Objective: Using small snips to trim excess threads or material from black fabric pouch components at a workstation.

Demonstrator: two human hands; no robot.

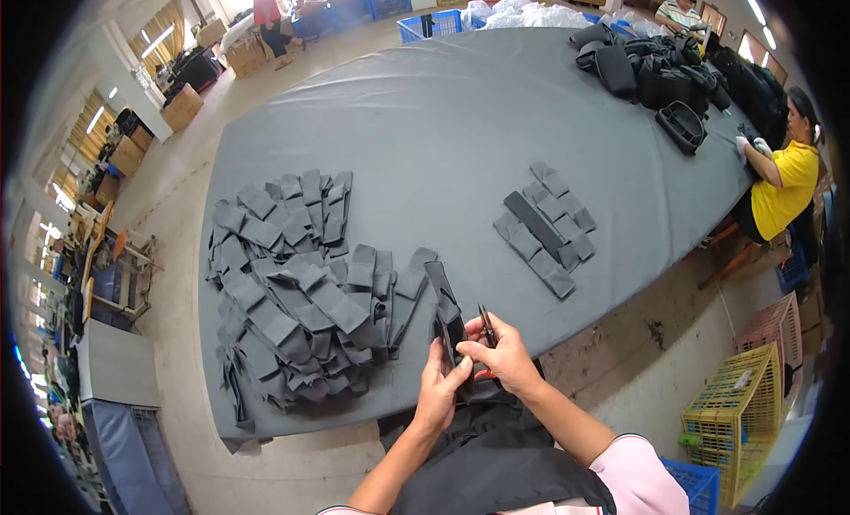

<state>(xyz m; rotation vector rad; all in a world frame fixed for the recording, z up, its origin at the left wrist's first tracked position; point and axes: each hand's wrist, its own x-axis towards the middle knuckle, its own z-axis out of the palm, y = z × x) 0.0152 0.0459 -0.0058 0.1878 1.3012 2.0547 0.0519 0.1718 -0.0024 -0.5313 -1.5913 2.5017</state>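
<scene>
My left hand [440, 389] grips the lower end of a dark grey fabric strip [443, 302] that stands up from the table edge. My right hand [505, 354] holds small scissors [486, 327] with orange handles against the strip, blades pointing up. A large heap of similar grey fabric strips [292, 294] lies to the left of my hands. A smaller, neater group of strips [547, 227] lies to the right and farther away. Black cloth [496, 453] covers my lap under both forearms.
The big table with a grey cover [443, 125] fills the view. Black bags [660, 68] pile at its far right, where a person in a yellow shirt [784, 183] works. Yellow [735, 409] and pink [775, 325] crates stand on the floor at right, blue crates [434, 23] beyond the far edge.
</scene>
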